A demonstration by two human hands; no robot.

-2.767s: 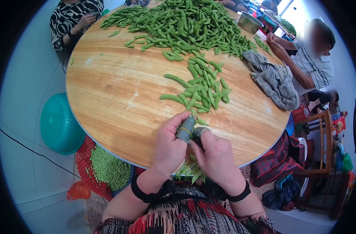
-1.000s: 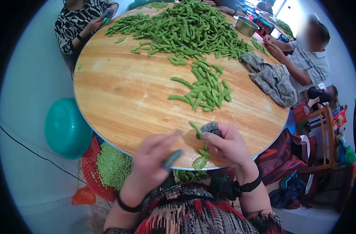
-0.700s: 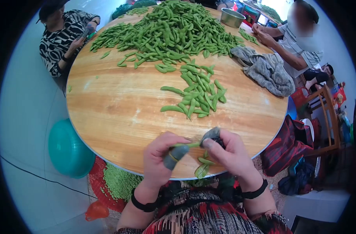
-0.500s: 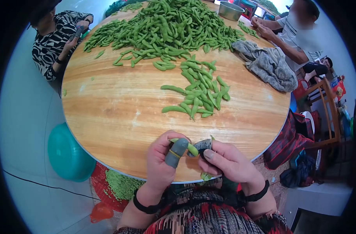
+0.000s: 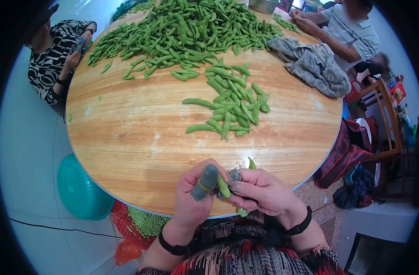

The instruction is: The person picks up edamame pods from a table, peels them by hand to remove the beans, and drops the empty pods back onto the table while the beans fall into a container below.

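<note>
Left hand [image 5: 194, 198] and right hand [image 5: 260, 195] gripping pod [image 5: 223, 187], beans [image 5: 146, 222] in red basket [image 5: 119, 219]

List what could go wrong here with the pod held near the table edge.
1. The pod is pinched between left hand and right hand near the edge of the table; beans could miss the shelled beans on the floor.
2. The grey thumb cover may slip on the pod.
</note>
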